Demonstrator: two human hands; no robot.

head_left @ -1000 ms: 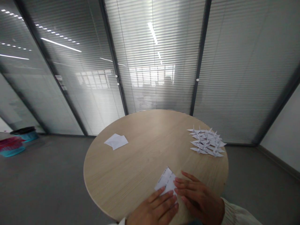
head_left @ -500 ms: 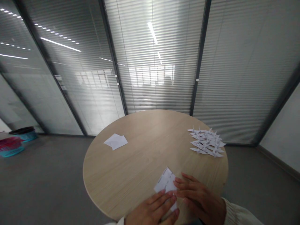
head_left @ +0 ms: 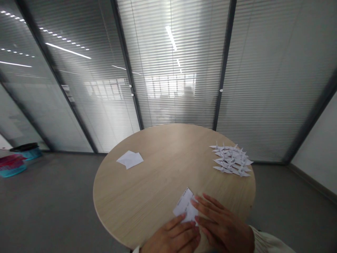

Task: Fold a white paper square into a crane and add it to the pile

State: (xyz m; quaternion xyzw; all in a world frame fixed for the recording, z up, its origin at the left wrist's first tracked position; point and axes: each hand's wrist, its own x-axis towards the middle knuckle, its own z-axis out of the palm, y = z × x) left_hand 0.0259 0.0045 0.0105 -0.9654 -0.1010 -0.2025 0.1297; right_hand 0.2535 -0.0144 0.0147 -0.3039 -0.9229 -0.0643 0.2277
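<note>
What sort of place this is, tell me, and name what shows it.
Probably an office or small meeting room: framed glass panels with slatted blinds form the wall, a round wood-topped table stands before them, and what look like blue bins sit on the grey floor.

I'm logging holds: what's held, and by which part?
No grip visible: the folded white paper lies under the left hand at its near edge, the right hand at its right.

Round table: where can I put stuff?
Middle of the table, between the flat paper and paper pile; also left of the printed sheet. Crowded: the pile's side and near edge, where left grip and right grip touch that sheet.
</note>
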